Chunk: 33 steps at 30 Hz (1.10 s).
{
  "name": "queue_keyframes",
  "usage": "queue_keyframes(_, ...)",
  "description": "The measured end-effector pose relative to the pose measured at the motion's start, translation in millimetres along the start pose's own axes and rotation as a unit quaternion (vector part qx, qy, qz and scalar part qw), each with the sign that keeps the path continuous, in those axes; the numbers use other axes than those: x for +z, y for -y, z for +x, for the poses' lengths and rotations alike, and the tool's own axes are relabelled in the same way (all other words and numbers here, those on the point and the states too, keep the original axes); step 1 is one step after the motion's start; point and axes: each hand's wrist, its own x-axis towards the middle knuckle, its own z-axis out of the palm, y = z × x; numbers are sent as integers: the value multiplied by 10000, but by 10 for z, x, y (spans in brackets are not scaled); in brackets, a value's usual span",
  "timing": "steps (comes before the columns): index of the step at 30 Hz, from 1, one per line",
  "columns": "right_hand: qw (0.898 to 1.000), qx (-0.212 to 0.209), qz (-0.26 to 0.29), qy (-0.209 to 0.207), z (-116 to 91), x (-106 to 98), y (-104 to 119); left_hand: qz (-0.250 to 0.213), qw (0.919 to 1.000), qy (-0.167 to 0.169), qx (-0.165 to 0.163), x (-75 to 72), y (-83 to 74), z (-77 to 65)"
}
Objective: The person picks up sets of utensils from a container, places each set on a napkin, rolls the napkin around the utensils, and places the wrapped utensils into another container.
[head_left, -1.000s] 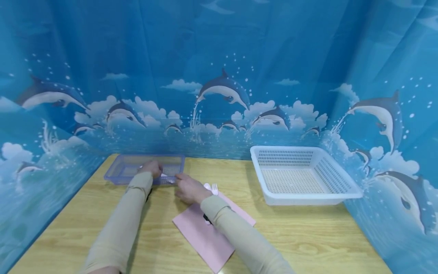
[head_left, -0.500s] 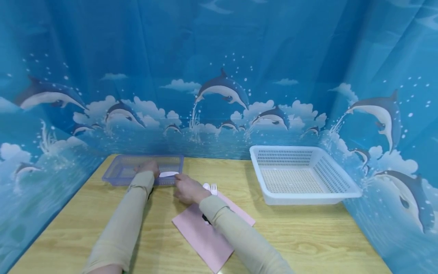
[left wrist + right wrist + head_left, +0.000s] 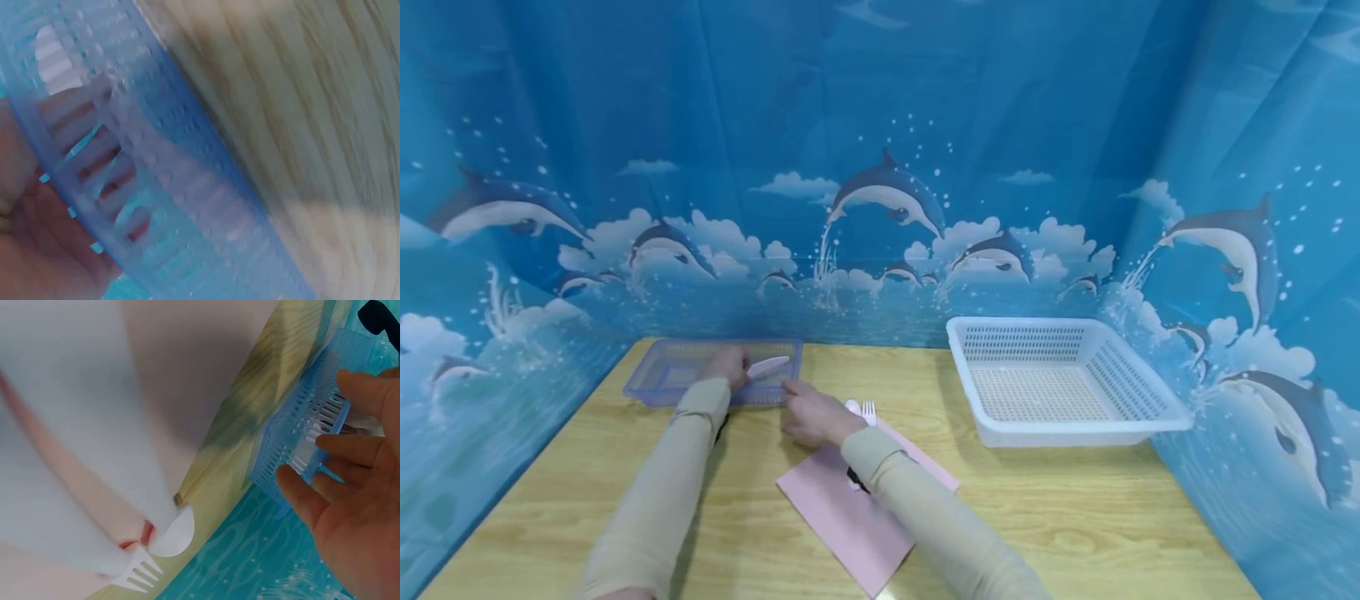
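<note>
Over the translucent purple-blue slotted basket (image 3: 651,387) at the back left, my left hand (image 3: 726,367) holds a white plastic knife (image 3: 768,367), its blade pointing right and slightly up. Through the basket wall in the left wrist view, fingers and a white piece (image 3: 53,59) show in part. My right hand (image 3: 816,415) is at the basket's front right corner, its fingers spread and loosely bent in the right wrist view. Under the right forearm lie a white plastic spoon (image 3: 852,407) and fork (image 3: 869,413) on a pink sheet (image 3: 850,533); their handles are mostly hidden.
A larger white slotted basket (image 3: 1075,429) stands at the back right of the wood-grain table (image 3: 1060,517). A blue curtain (image 3: 880,100) printed with dolphins encloses the table at the back and sides.
The knife, low and partly hidden in the basket before, has come up and tilted, its blade tip rising. My right hand has stayed almost still by the corner.
</note>
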Motion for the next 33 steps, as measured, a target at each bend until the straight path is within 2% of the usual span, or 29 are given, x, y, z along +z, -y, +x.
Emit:
queue_keyframes(4,9999,-107,89,-69,-23,-5,-87,10,9986,-525,106,-67,-59,-1)
queue_keyframes(11,9972,-344,393,-535,-149,-48,-255,-221,9912,-1218,462,-132,-206,-17)
queue_keyframes(17,9961,7,771,-440,-359,-61,-376,-39,9852,-1486,855,-177,-377,-50)
queue_keyframes(22,9951,-38,690,-710,-544,-50,-478,-71,9777,-1735,1178,-220,-588,-78)
queue_keyframes(27,9925,-73,675,-1019,-740,-81,-590,-416,9699,-1877,1492,-263,-830,-141)
queue_keyframes(33,9909,-77,817,-1070,-972,-107,-747,-983,9653,-1834,1578,-242,-1114,-235)
